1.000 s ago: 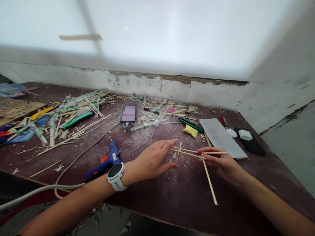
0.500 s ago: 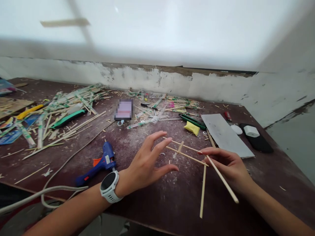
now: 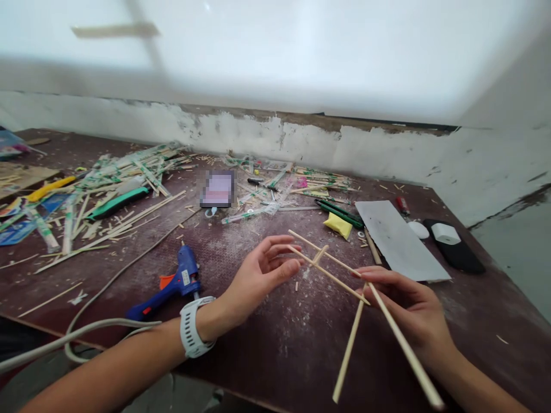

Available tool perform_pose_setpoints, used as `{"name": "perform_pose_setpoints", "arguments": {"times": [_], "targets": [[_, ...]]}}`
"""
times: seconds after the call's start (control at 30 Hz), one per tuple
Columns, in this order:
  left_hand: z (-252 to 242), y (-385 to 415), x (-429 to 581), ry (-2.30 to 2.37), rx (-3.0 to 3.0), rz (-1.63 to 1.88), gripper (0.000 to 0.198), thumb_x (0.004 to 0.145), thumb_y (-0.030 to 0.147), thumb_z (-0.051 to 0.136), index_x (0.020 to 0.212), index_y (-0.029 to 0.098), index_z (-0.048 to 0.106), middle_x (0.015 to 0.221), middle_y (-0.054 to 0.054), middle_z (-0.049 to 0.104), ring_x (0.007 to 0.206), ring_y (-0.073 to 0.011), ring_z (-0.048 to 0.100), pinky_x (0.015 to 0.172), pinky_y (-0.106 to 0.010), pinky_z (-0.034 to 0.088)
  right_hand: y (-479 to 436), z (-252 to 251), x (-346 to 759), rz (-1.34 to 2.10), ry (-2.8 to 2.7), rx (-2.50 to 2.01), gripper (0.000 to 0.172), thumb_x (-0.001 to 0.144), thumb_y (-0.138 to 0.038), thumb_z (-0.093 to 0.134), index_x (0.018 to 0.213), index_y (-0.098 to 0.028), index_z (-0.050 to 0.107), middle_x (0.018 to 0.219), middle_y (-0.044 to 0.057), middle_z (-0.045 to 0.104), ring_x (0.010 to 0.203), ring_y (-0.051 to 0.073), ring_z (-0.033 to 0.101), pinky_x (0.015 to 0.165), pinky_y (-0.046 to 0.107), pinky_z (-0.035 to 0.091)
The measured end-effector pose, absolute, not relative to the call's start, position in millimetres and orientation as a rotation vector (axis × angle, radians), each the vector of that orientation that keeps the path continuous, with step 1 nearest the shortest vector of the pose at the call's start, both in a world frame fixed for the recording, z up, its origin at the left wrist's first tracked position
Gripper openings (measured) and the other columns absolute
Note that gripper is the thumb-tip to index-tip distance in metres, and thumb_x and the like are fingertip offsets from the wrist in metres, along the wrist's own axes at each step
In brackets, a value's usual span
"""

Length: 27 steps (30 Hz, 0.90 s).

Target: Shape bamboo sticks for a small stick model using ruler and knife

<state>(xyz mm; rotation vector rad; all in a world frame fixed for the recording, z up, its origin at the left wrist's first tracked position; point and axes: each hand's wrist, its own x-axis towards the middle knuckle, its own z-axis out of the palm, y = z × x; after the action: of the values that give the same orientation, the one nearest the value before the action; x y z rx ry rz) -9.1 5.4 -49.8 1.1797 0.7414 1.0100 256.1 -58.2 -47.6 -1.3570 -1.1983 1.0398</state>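
My right hand pinches a small frame of thin wooden sticks near its right-hand corner. Two long sticks run side by side toward the left, joined by a short crosspiece. From the gripped end, two more sticks slant down toward me, one of them a leg pointing at the table. My left hand is beside the frame's far left ends, its fingers curved and the thumb apart from them. The near stick's tip overlaps the fingers in view; whether they touch, I cannot tell. A white watch strap circles the left wrist.
A blue glue gun lies left of my left hand, its cable trailing across the table. Wrapped chopsticks, a green cutter and a phone lie farther back. White board and black phone are right.
My left hand has turned and curled its fingers in by the frame's left ends. The frame has tilted, its legs swinging toward me, while my right hand keeps its pinch.
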Motion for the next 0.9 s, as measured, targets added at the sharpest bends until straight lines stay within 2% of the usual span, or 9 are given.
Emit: {"name": "perform_pose_setpoints", "arguments": {"times": [0.1,0.27,0.4,0.47,0.57,0.63,0.73,0.83,0.9], "targets": [[-47.5,1.6,-5.9,0.713,1.161,0.966,0.037,0.080,0.039,0.086,0.105,0.019,0.067,0.112,-0.008,0.073,0.096,-0.0205,0.073,0.082,-0.032,0.060,-56.4,-50.0,254.5,1.164,-1.046,-1.331,0.031,0.068,-0.050,0.091,0.091,-0.029,0.083,0.113,0.009,0.079,0.088,0.025,0.075,0.072,0.032,0.063],[-46.0,-4.8,-2.4,0.743,1.148,0.988,0.029,0.079,0.031,0.088,0.099,0.017,0.072,0.091,-0.003,0.074,0.079,-0.0117,0.069,0.069,-0.021,0.053,-56.8,-50.2,249.8,1.329,-0.876,-1.257,0.034,0.065,-0.045,0.095,0.093,-0.029,0.084,0.098,0.007,0.081,0.073,0.018,0.073,0.067,0.026,0.061],[-44.7,-5.6,-0.6,0.710,1.193,1.001,0.019,0.082,0.025,0.085,0.098,0.019,0.077,0.085,-0.001,0.072,0.071,-0.0076,0.062,0.064,-0.018,0.048,-58.8,-49.8,247.1,1.323,-0.906,-1.263,0.029,0.067,-0.040,0.094,0.091,-0.029,0.084,0.105,0.006,0.079,0.080,0.016,0.073,0.070,0.022,0.060],[-44.0,-4.7,-0.1,0.680,1.241,1.041,0.010,0.084,0.023,0.082,0.093,0.019,0.078,0.084,0.000,0.070,0.071,-0.0076,0.060,0.064,-0.019,0.047,-58.9,-52.2,247.9,1.307,-0.958,-1.270,0.026,0.068,-0.038,0.094,0.090,-0.029,0.084,0.107,0.006,0.079,0.083,0.016,0.072,0.072,0.021,0.060],[-44.0,-3.5,-0.4,0.674,1.287,1.081,0.004,0.084,0.022,0.082,0.087,0.019,0.080,0.086,-0.002,0.069,0.077,-0.0095,0.061,0.068,-0.020,0.049,-58.0,-57.1,250.1,1.306,-1.019,-1.256,0.025,0.070,-0.037,0.093,0.092,-0.029,0.084,0.104,0.006,0.079,0.079,0.016,0.072,0.069,0.021,0.060],[-45.0,-3.4,-1.2,0.702,1.292,1.056,0.009,0.083,0.024,0.083,0.088,0.018,0.079,0.088,-0.002,0.069,0.076,-0.0100,0.061,0.067,-0.021,0.049,-56.9,-59.2,251.3,1.296,-1.051,-1.248,0.025,0.071,-0.038,0.092,0.093,-0.029,0.084,0.100,0.006,0.079,0.072,0.015,0.071,0.064,0.022,0.060],[-46.3,-4.5,-2.5,0.740,1.245,0.960,0.026,0.079,0.030,0.087,0.100,0.019,0.076,0.087,-0.002,0.070,0.073,-0.0107,0.063,0.064,-0.021,0.050,-56.2,-58.8,252.6,1.226,-1.119,-1.251,0.023,0.075,-0.040,0.089,0.094,-0.029,0.083,0.102,0.007,0.080,0.069,0.016,0.071,0.061,0.024,0.062],[-45.6,-5.1,-3.0,0.725,1.174,0.908,0.040,0.075,0.033,0.091,0.108,0.019,0.072,0.084,-0.002,0.072,0.074,-0.0122,0.067,0.066,-0.022,0.053,-58.1,-55.4,252.6,1.091,-1.257,-1.222,0.015,0.080,-0.035,0.085,0.095,-0.030,0.083,0.108,0.006,0.079,0.078,0.018,0.076,0.068,0.024,0.064],[-44.4,-4.5,-3.0,0.693,1.133,0.921,0.040,0.077,0.035,0.090,0.107,0.018,0.071,0.083,-0.003,0.073,0.075,-0.0125,0.068,0.069,-0.022,0.055,-61.2,-53.2,251.1,0.985,-1.346,-1.168,0.012,0.084,-0.030,0.082,0.096,-0.031,0.082,0.108,0.005,0.079,0.086,0.019,0.077,0.073,0.023,0.065]]}}
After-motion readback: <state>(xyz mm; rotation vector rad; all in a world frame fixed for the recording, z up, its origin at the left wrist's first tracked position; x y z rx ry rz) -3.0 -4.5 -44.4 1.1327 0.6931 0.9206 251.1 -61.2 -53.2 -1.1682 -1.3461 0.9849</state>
